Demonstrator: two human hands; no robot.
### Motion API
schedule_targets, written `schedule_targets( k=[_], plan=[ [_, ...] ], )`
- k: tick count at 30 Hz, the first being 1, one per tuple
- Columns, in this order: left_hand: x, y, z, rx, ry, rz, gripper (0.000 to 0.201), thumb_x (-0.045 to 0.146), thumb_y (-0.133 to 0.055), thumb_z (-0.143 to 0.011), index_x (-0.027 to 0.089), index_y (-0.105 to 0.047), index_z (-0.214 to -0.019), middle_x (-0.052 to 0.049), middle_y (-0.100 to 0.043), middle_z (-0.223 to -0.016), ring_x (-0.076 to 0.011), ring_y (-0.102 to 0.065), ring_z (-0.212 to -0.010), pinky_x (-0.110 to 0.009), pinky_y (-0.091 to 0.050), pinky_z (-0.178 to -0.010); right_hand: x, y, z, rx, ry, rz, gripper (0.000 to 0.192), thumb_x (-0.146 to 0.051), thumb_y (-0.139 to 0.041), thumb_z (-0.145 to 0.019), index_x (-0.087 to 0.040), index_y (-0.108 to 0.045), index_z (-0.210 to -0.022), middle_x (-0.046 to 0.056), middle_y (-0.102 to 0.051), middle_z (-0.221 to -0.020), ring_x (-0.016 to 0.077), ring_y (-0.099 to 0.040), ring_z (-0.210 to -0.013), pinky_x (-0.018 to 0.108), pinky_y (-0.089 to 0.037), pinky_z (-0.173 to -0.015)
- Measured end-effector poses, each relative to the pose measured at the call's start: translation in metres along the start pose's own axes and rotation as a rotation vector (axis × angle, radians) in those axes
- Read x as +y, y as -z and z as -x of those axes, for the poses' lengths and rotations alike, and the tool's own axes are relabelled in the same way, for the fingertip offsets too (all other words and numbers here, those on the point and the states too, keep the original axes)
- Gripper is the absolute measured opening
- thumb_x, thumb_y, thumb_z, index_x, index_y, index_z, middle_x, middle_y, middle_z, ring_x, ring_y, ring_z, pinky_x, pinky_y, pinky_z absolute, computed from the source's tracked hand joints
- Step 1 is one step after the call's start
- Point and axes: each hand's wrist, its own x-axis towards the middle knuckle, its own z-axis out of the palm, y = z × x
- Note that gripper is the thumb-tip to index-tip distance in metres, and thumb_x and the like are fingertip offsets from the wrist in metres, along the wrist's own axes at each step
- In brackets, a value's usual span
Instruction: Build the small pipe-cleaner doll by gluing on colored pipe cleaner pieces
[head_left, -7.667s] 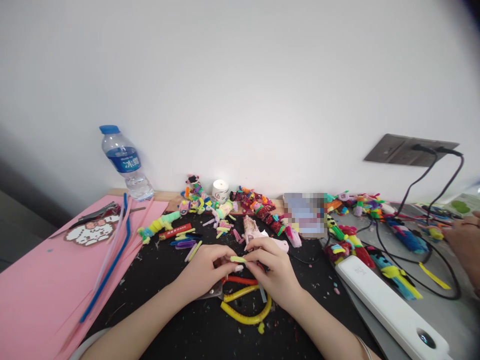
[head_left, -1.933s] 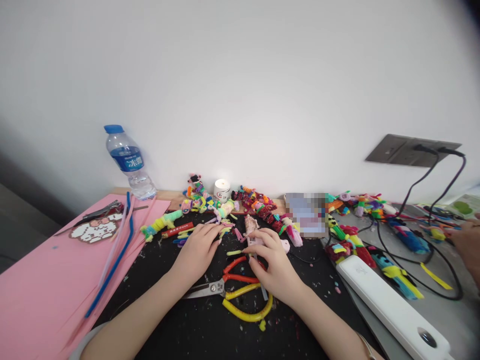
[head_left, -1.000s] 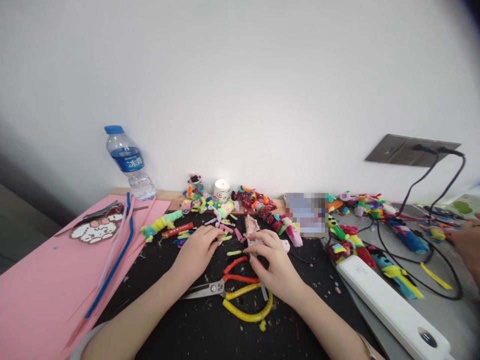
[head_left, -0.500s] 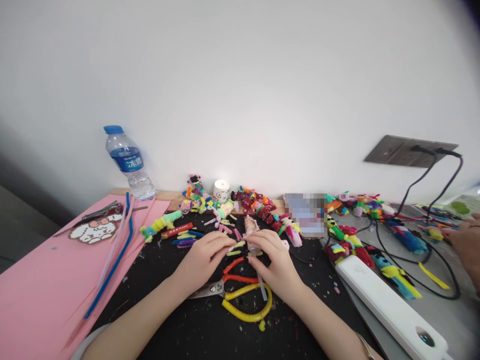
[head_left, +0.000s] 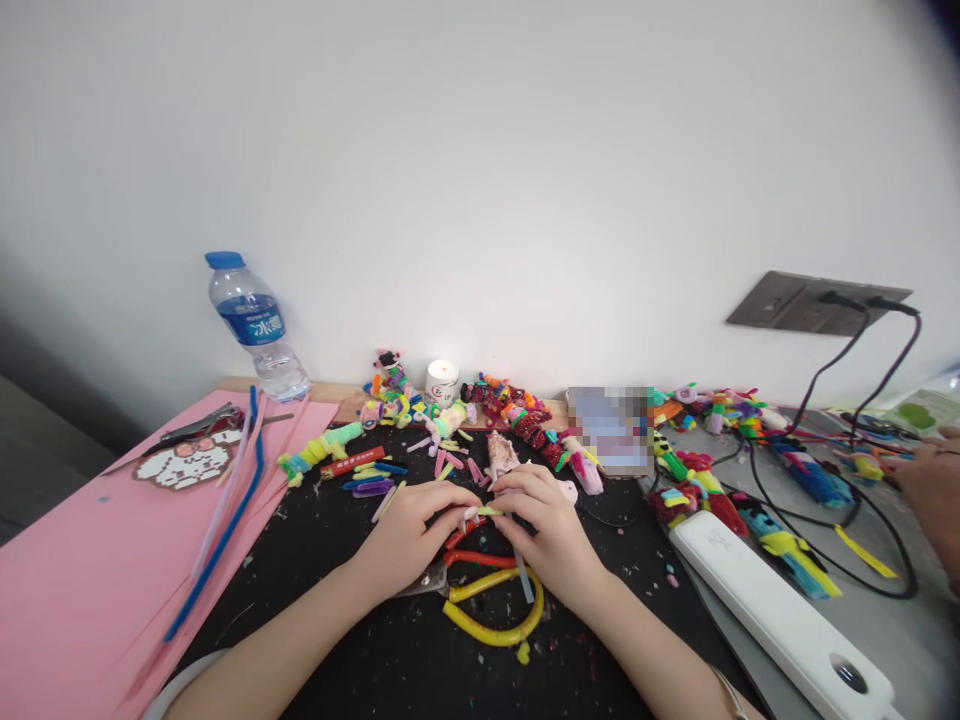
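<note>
A black table (head_left: 360, 640) strewn with pipe-cleaner scraps carries pink sheets (head_left: 67, 570) at left. Yellow-handled scissors (head_left: 487, 610) lie near; a water bottle (head_left: 255, 330) stands far left, a white power strip (head_left: 780, 620) right.

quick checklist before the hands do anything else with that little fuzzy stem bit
1. Small piece pinched between left hand and right hand: ok.
2. Both hands over the black mat, off the pink paper: ok.
3. Scissors lie right under the hands, blades partly hidden: not ok.
4. Lit candle stands apart, at the wall: ok.
5. Another person's hand stays at the right edge, apart: ok.
6. How the piece is bent: cannot tell.
</note>
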Motion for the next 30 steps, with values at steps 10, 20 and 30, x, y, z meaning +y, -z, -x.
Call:
schedule_targets(
  k=[10, 20, 30],
  plan=[
    [-0.0005, 0.0007, 0.0009, -0.044, -0.027, -0.054, 0.016, 0.02, -0.049, -0.091, 0.02, -0.065, -0.087, -0.001, -0.068, -0.086, -0.0154, -0.062, -0.08, -0.025, -0.047, -0.075, -0.0034, -0.0005, -0.0008, 0.008, -0.03, -0.043, 0.012, -0.013, -0.06, -0.084, -0.022, -0.066, -0.082, 0.006, -0.067, -0.094, 0.0214, -0.056, -0.094, 0.039, -0.05, -0.083],
    [0.0012, -0.0016, 0.0, -0.022, 0.028, -0.099, 0.018, 0.025, -0.047, -0.091, 0.019, -0.058, -0.078, 0.001, -0.061, -0.074, -0.0147, -0.056, -0.07, -0.025, -0.043, -0.066, -0.001, -0.0001, 0.0025, 0.099, -0.106, -0.036, 0.01, -0.013, -0.066, -0.079, -0.023, -0.066, -0.08, 0.006, -0.066, -0.099, 0.0217, -0.059, -0.096, 0.039, -0.05, -0.085],
    [0.0022, -0.0017, 0.0006, -0.074, 0.013, -0.085, 0.02, 0.026, -0.047, -0.091, 0.018, -0.056, -0.075, 0.002, -0.058, -0.069, -0.0132, -0.053, -0.066, -0.023, -0.039, -0.063, -0.0016, -0.0023, 0.0045, 0.125, -0.037, -0.049, 0.013, -0.012, -0.065, -0.081, -0.023, -0.069, -0.085, 0.007, -0.065, -0.105, 0.0223, -0.059, -0.099, 0.039, -0.051, -0.085]
  ],
)
